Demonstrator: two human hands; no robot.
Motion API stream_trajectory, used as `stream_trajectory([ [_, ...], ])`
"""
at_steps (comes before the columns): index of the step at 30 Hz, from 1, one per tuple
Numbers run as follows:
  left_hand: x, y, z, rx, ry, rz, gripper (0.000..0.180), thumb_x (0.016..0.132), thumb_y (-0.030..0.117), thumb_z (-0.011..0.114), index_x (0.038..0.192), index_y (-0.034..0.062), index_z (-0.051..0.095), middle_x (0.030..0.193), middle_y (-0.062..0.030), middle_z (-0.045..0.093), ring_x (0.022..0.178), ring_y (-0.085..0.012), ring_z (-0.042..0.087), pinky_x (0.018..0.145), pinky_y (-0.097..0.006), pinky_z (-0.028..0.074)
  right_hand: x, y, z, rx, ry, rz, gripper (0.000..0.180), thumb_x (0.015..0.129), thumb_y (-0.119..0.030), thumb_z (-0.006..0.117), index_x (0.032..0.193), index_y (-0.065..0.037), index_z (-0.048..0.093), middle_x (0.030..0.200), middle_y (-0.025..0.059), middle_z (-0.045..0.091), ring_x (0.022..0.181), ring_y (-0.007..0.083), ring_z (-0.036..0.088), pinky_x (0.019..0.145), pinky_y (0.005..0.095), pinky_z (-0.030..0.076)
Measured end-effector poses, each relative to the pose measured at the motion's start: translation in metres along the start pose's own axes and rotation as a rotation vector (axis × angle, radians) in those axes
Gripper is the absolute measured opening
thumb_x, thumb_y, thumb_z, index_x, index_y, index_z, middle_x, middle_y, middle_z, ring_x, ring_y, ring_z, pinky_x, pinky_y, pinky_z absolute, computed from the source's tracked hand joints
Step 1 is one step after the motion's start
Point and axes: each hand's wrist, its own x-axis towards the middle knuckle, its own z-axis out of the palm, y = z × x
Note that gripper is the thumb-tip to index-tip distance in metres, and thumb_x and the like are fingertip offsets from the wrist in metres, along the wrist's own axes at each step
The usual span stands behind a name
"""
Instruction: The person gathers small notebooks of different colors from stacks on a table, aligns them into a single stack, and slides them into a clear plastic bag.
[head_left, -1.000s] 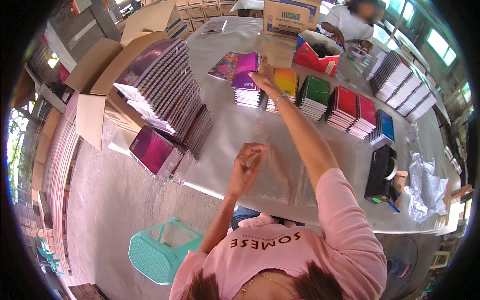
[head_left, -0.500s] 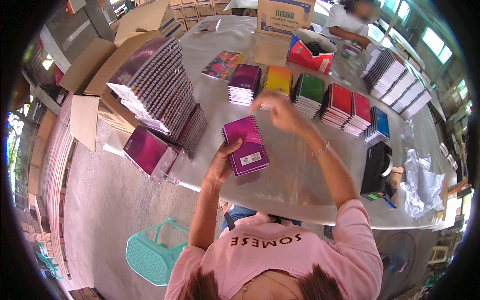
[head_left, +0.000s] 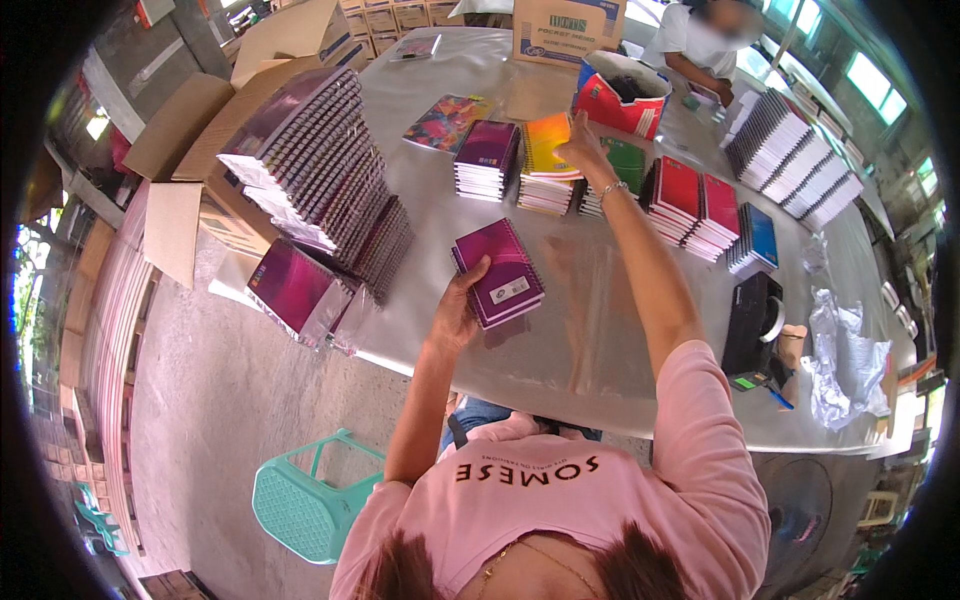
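My left hand (head_left: 458, 310) holds a small purple spiral notebook (head_left: 500, 262) over the near part of the table, thumb on its cover, white label facing up. Farther out, my right hand (head_left: 586, 154) pinches the right edge of a yellow spiral notebook (head_left: 546, 146) at the top of the yellow stack (head_left: 544, 196); the notebook seems slightly raised and shifted. Left of it stands a dark purple stack (head_left: 487, 150). To its right are a green stack (head_left: 625, 160), partly hidden by my right hand and forearm, two red stacks (head_left: 678, 190) and a blue stack (head_left: 757, 238).
Tall piles of spiral notebooks (head_left: 315, 165) and open cartons (head_left: 185, 125) stand at left. A red and blue bag (head_left: 620, 98), a carton (head_left: 567, 30) and white notebook piles (head_left: 790, 150) lie farther back. A tape dispenser (head_left: 752, 330), crumpled plastic (head_left: 842, 365) and a seated co-worker (head_left: 695, 55) are at right.
My right hand has reached farther out and right to the yellow stack and taken hold of the top notebook. My left hand has moved slightly right and away, its purple notebook tilting.
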Motion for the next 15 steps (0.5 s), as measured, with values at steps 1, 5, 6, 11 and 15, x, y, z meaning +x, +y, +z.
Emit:
stream_trajectory([
  [1,0.000,0.000,-0.003,-0.016,-0.006,-0.005,0.044,0.090,0.030,0.063,0.121,0.0015,0.052,0.108,-0.0130,0.064,0.097,-0.0226,0.066,0.084,-0.036,0.057,-0.009,-0.006,0.001,0.169,0.097,-0.088,0.085,0.070,-0.024,0.073,0.142,-0.006,0.031,0.131,0.0228,0.053,0.123,0.0386,0.050,0.101,0.0522,0.035],
  [5,-0.007,0.009,0.016,-0.123,-0.167,-0.031,0.056,0.092,0.045,0.055,0.125,-0.0001,0.049,0.117,-0.0166,0.061,0.108,-0.0249,0.061,0.094,-0.042,0.051,-0.056,-0.024,-0.024,0.784,-0.099,-0.429,0.054,0.076,-0.003,0.063,0.129,-0.003,0.050,0.117,0.0121,0.062,0.115,0.0271,0.057,0.096,0.0311,0.042],
  [6,-0.015,0.016,0.019,-0.160,-0.220,-0.025,0.060,0.092,0.049,0.052,0.127,-0.0005,0.048,0.120,-0.0173,0.060,0.111,-0.0254,0.060,0.097,-0.044,0.049,-0.087,-0.048,-0.036,0.755,-0.043,-0.496,0.044,0.074,0.002,0.060,0.118,-0.003,0.057,0.111,0.0117,0.063,0.104,0.0270,0.059,0.091,0.0321,0.045],
  [11,-0.010,0.015,0.013,-0.135,-0.202,-0.015,0.062,0.090,0.050,0.056,0.129,0.0027,0.048,0.121,-0.0125,0.059,0.111,-0.0246,0.059,0.098,-0.043,0.046,-0.182,-0.050,-0.055,0.502,-0.319,-0.907,0.046,0.062,0.016,0.046,0.098,-0.003,0.067,0.100,0.0092,0.064,0.098,0.0245,0.058,0.092,0.0339,0.043],
  [15,-0.003,-0.009,-0.001,0.115,-0.006,-0.104,0.053,0.084,0.034,0.069,0.125,0.0056,0.053,0.117,-0.0082,0.062,0.107,-0.0226,0.061,0.096,-0.040,0.047,-0.166,-0.023,-0.050,0.389,-0.295,-0.762,0.047,0.063,0.018,0.044,0.094,-0.006,0.070,0.096,0.0104,0.064,0.108,0.0266,0.054,0.098,0.0374,0.038],
])
